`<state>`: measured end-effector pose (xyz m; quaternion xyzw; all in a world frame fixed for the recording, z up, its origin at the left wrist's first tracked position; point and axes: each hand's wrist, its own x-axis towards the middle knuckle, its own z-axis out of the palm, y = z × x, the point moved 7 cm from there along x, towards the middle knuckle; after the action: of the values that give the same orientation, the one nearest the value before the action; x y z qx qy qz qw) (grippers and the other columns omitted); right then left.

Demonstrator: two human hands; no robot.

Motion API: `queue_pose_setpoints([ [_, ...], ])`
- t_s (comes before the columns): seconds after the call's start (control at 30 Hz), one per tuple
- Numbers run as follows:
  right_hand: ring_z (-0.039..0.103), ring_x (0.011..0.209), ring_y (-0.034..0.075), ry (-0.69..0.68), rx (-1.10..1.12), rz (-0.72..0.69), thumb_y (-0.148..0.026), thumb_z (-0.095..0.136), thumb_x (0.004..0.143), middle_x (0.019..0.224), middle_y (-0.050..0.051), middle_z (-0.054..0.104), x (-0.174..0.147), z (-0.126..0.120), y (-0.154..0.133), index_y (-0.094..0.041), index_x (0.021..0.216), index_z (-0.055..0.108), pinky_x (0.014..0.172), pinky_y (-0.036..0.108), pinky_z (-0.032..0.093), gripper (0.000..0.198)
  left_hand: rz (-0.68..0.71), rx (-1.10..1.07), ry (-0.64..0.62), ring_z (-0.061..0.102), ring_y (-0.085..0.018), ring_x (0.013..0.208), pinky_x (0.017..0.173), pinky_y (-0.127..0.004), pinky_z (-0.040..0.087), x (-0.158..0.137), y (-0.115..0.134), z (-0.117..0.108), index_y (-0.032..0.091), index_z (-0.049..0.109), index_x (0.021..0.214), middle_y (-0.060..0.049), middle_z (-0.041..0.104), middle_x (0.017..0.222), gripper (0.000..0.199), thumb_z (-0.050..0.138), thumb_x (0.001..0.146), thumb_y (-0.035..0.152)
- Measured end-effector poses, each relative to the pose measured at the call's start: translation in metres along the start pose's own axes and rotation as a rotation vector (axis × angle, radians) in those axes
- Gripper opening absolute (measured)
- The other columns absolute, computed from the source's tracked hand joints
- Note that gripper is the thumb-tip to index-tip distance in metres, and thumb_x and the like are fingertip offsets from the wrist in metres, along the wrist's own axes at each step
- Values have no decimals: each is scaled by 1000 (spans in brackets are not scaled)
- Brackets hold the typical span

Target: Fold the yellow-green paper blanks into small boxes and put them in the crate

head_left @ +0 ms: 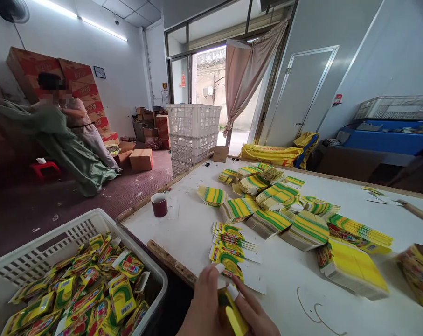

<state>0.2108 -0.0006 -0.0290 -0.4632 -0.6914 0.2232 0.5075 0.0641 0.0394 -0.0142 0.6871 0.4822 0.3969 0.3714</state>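
At the table's near edge, my left hand [203,305] and my right hand [253,311] are closed on a small yellow carton [236,321] between them. White coverings show on some fingertips, and the carton's lower part is cut off by the frame. Just beyond my hands lies a fanned row of flat yellow-green printed cartons [228,247] with white flaps. To the left stands a white plastic crate [102,219] holding many small cartons with red lettering. Farther back on the table are bundled stacks of flat cartons [276,196].
A wooden strip [172,263] edges the white table [284,275], where a dark red mug [159,205] stands. Loose rubber bands [314,312] lie at the right. Stacked white crates [193,121] rise behind. A person [80,112] at far left handles green cloth [71,149].
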Motion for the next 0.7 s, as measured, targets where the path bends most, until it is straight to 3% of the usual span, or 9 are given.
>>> queue_pose_setpoints([
  [0.07,45,133,21,30,-71,-74,-14,44,93,154,-4,33,5,-8,-1,-39,141,42,103,30,46,53,-123,49,100,45,-37,121,104,-48,36,2,0,-15,16,46,123,-16,51,126,87,84,45,30],
  [0.1,42,135,21,45,-122,-118,-12,43,93,157,-4,26,7,-12,-3,-38,144,35,103,30,46,58,-182,44,95,50,-35,113,99,-45,41,3,0,-19,17,49,117,-13,55,117,83,85,43,30],
  [0.17,37,138,22,78,-217,-204,-11,41,93,160,-2,16,11,-16,-8,-34,149,23,104,31,45,63,-240,-49,72,56,-26,91,83,-36,47,7,3,-24,19,55,98,-4,57,94,57,82,50,30],
  [0.23,37,138,23,89,-255,-241,-13,39,94,159,1,19,13,-17,-11,-29,151,18,104,32,45,63,-247,-212,70,55,-20,78,72,-30,47,10,7,-28,19,55,86,0,55,82,36,76,60,30],
  [0.37,51,130,22,53,-203,-186,-21,46,93,146,3,48,13,-13,-10,-28,144,40,100,29,49,52,-273,-606,188,58,-14,72,67,-26,49,11,9,-33,20,54,91,1,57,85,36,74,65,34],
  [0.53,49,131,26,105,-92,60,-30,48,92,147,0,47,6,-13,2,-34,124,63,104,37,46,36,-281,-760,232,57,-11,66,64,-23,49,9,13,-27,20,60,92,2,60,82,42,81,60,38],
  [0.7,55,123,29,178,-93,104,-35,52,90,137,8,54,2,-20,4,-33,118,67,94,37,53,31,-262,-798,136,57,-13,69,65,-25,50,9,16,-18,20,60,89,1,59,83,41,82,61,40],
])
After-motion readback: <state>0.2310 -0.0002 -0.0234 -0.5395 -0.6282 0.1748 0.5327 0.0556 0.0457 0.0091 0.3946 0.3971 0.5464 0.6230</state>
